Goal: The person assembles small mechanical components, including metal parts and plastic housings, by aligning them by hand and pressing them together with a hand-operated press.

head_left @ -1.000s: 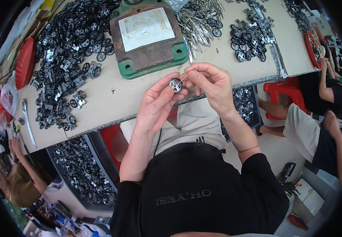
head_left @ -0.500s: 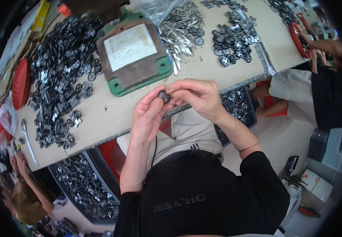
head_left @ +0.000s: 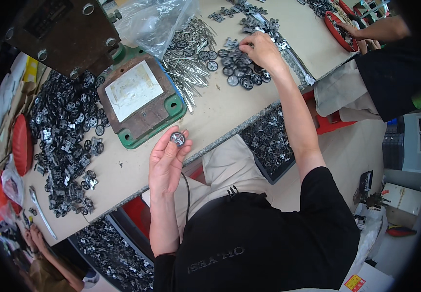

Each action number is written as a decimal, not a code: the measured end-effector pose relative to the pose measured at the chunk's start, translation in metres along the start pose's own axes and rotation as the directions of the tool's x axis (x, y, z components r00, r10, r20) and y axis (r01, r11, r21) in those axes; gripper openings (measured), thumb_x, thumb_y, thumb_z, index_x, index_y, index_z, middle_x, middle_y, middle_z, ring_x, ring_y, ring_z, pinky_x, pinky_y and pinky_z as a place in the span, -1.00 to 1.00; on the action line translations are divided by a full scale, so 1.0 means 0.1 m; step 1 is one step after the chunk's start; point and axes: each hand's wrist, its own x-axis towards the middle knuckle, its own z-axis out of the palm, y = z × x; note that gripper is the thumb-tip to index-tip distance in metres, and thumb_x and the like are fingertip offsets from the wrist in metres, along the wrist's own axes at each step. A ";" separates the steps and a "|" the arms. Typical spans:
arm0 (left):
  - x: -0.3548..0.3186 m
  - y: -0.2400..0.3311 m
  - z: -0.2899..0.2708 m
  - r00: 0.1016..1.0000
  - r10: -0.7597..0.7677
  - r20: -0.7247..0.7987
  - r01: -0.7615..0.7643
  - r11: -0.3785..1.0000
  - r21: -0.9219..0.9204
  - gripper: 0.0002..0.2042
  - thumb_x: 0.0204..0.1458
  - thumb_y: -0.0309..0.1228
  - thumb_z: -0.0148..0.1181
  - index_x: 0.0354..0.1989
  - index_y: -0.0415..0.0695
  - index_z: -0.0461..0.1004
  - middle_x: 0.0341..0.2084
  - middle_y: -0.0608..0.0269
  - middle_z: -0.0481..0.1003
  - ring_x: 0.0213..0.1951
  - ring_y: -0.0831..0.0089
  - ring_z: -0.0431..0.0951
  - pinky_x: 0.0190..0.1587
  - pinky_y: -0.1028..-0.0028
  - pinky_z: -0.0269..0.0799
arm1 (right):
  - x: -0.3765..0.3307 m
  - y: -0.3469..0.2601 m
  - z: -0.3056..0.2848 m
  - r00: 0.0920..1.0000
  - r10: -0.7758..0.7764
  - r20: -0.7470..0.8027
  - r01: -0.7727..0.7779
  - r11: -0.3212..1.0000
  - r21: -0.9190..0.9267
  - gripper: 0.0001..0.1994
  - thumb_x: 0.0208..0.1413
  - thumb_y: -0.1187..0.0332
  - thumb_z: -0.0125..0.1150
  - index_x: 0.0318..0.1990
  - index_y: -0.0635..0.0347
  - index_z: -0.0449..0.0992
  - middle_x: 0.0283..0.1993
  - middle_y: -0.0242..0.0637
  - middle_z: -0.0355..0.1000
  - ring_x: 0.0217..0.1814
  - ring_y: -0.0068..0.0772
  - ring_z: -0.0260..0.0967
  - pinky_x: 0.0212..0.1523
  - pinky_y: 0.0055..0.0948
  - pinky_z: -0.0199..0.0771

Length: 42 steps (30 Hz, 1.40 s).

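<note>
On the near side of the green-and-brown metal press base (head_left: 152, 111), left hand (head_left: 166, 163) raised, thumb and fingers pinching one small black wheel with silver spokes (head_left: 177, 139) by its rim, spoked face up. Wheel is held apart from the base, near its front corner.

Well to the right of the base: right hand (head_left: 265, 51), arm outstretched, fingers curled and tips drawn together over a cluster of loose black wheels (head_left: 242, 73); cannot tell whether anything is between them.

Between that cluster and the base, a heap of thin silver metal pins (head_left: 186, 73), a crumpled clear plastic bag (head_left: 142, 22) at its far end. On the base, a stained white rectangular sheet (head_left: 134, 90). Left of the base, a big heap of black wheels and grey parts (head_left: 69, 141); farther left, a red plastic dish (head_left: 22, 146) on edge.
</note>
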 end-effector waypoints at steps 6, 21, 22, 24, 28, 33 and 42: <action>0.00 0.00 0.00 1.000 0.004 0.018 -0.004 1.000 -0.013 -0.67 0.08 -0.49 0.02 0.04 -0.30 0.28 -0.10 -0.09 0.39 -0.18 0.31 0.50 -0.07 0.45 0.42 | -0.04 -0.06 0.00 0.980 -0.099 0.171 0.033 0.935 0.352 -0.80 -0.01 0.25 0.15 -0.30 0.13 0.57 -0.20 -0.18 0.39 -0.15 -0.20 0.30 -0.13 -0.32 0.29; -0.05 -0.01 0.03 0.998 0.040 -0.048 -0.041 0.999 -0.013 -0.68 0.08 -0.53 0.00 0.04 -0.30 0.29 -0.13 -0.03 0.42 -0.20 0.35 0.50 -0.12 0.49 0.44 | -0.31 -0.51 -0.18 0.956 -0.201 0.214 -0.063 0.571 0.818 -0.77 -0.06 0.41 0.24 -0.24 0.35 0.49 -0.39 -0.37 0.42 -0.46 -0.68 0.30 -0.49 -0.70 0.26; -0.05 -0.02 0.04 0.997 0.046 -0.067 -0.047 0.999 -0.015 -0.68 0.08 -0.53 0.00 0.04 -0.30 0.29 -0.13 -0.03 0.42 -0.20 0.35 0.50 -0.12 0.49 0.44 | -0.49 -0.61 -0.27 0.930 -0.181 0.320 -0.196 0.493 0.848 -0.79 -0.05 0.43 0.24 -0.25 0.36 0.49 -0.42 -0.42 0.41 -0.49 -0.75 0.28 -0.55 -0.77 0.20; -0.04 -0.04 0.07 0.996 0.069 -0.064 -0.068 0.998 0.019 -0.69 0.08 -0.54 0.00 0.03 -0.30 0.30 -0.16 0.02 0.44 -0.22 0.37 0.51 -0.13 0.50 0.44 | -0.81 -0.76 -0.27 0.904 -0.239 0.355 -0.257 0.361 0.896 -0.80 -0.05 0.47 0.23 -0.23 0.33 0.48 -0.44 -0.41 0.41 -0.53 -0.75 0.26 -0.62 -0.77 0.15; -0.04 -0.07 0.10 0.990 0.104 -0.099 -0.096 0.992 0.085 -0.68 0.06 -0.53 0.05 0.02 -0.30 0.30 -0.20 0.09 0.47 -0.24 0.40 0.51 -0.15 0.51 0.43 | -1.18 -0.97 -0.12 0.920 -0.245 0.305 -0.291 0.095 0.952 -0.80 -0.02 0.40 0.25 -0.24 0.28 0.48 -0.45 -0.43 0.42 -0.58 -0.78 0.19 -0.61 -0.78 0.14; -0.07 -0.07 0.10 0.984 0.135 -0.117 -0.115 0.980 0.161 -0.68 0.08 -0.49 0.04 0.03 -0.26 0.32 -0.17 0.05 0.45 -0.24 0.43 0.50 -0.16 0.52 0.41 | -1.24 -1.06 -0.12 0.924 -0.252 0.289 -0.285 0.051 0.957 -0.79 -0.02 0.42 0.24 -0.23 0.30 0.46 -0.45 -0.40 0.42 -0.59 -0.77 0.19 -0.61 -0.77 0.15; -0.08 -0.06 0.11 0.980 0.149 -0.129 -0.131 0.982 0.135 -0.67 0.05 -0.54 0.07 0.01 -0.33 0.30 -0.22 0.10 0.48 -0.24 0.40 0.51 -0.15 0.49 0.42 | -1.24 -1.03 -0.15 0.917 -0.259 0.302 -0.299 0.051 0.953 -0.80 -0.02 0.45 0.23 -0.23 0.32 0.46 -0.45 -0.38 0.42 -0.60 -0.76 0.19 -0.63 -0.77 0.16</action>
